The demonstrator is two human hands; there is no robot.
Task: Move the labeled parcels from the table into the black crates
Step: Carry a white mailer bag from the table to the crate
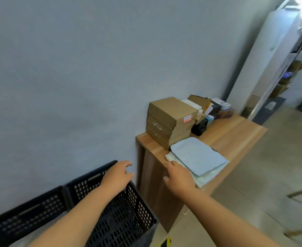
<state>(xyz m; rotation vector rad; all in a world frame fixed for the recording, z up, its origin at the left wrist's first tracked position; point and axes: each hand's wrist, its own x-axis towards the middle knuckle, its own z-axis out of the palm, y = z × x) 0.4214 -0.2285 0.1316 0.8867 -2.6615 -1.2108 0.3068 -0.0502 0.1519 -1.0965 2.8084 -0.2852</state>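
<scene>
Right hand point(179, 176) rests loose-fingered on the pale mailers point(199, 155) at the tabletop point(235, 132) edge. Left hand point(119, 172) hovers, empty, over a black crate point(129, 211). Cardboard boxes point(169, 122) stack just behind the mailers

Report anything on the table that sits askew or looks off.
The flat mailers are stacked unevenly at the table's near corner, the lower ones poking past the edge beside the right hand. The brown boxes are stacked a little out of line. Nothing looks spilled or damaged.

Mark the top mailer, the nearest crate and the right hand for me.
top mailer point(198, 155): head view, middle of its pale blue face.
nearest crate point(139, 207): head view, perforated side wall by the table.
right hand point(179, 177): head view, back of the hand.
</scene>
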